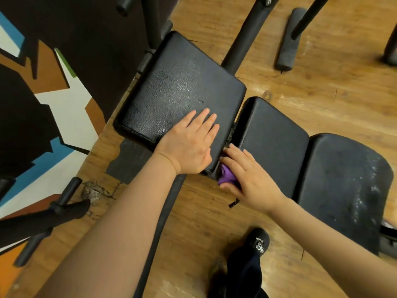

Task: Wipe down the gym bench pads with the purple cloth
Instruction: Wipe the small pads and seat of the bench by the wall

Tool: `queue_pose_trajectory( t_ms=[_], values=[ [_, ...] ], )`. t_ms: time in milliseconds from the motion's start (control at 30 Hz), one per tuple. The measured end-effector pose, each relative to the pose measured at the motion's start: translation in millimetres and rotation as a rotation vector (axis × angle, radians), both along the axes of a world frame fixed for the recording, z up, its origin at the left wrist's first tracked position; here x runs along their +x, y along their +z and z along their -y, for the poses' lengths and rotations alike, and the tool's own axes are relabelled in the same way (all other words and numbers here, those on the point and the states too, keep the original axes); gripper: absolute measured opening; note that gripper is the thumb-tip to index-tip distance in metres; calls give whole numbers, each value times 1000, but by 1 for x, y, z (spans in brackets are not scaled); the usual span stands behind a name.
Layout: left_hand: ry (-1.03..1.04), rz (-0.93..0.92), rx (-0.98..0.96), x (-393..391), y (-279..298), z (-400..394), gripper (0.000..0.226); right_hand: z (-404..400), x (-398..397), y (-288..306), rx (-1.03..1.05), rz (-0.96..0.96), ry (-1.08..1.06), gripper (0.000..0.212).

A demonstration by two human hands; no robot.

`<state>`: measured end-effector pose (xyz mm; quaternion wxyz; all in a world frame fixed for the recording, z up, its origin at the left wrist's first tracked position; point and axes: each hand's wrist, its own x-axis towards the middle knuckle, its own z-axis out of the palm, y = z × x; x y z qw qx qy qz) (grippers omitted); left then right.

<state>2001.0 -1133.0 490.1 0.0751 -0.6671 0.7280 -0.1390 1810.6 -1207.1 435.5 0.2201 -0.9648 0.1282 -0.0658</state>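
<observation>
Wiping the gap is the step right now, I think. The right hand (249,179) is curling its fingers round the small scrunched purple cloth (227,177) & pushing it at the near end of the slot between two pads. The left hand (191,145) is lying flat w/ straight fingers, pressing on the big square black bumpy pad (171,93), holding nothing.

To do it well: keep the flat hand pressing so the pad is staying put, & be sliding the cloth slowly along the slot so dirt is coming out.

The cloth is sitting under the right hand's fingers, mostly hidden, touching the edge of the black middle pad (277,138). The far black rounded pad (343,186) is showing white marks, so it is prob. needing a wipe too.
</observation>
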Motion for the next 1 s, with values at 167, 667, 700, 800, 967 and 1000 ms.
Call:
queue_pose_trajectory(
  t_ms=[167, 667, 700, 800, 967, 1000],
  values=[
    [-7, 6, -22, 0, -1, -1, 62, -19, -4, -10, -128, 69, 12, 42],
    [-22, -17, -59, 2, -3, 0, 62, 21, 3, 4, -155, -21, 571, 40],
    [-22, -21, -61, 2, -4, 0, 62, 24, 3, 3, -155, -17, 579, 39],
    [-19, -18, -65, 2, -5, -1, 63, 31, 3, -1, -170, 22, 508, 36],
    [-21, -20, -68, 2, -4, -1, 62, 1, -4, -6, -144, 48, 212, 36],
    [-20, -20, -73, 1, -4, -1, 62, -2, -5, -7, -116, 63, 149, 37]
  ],
)
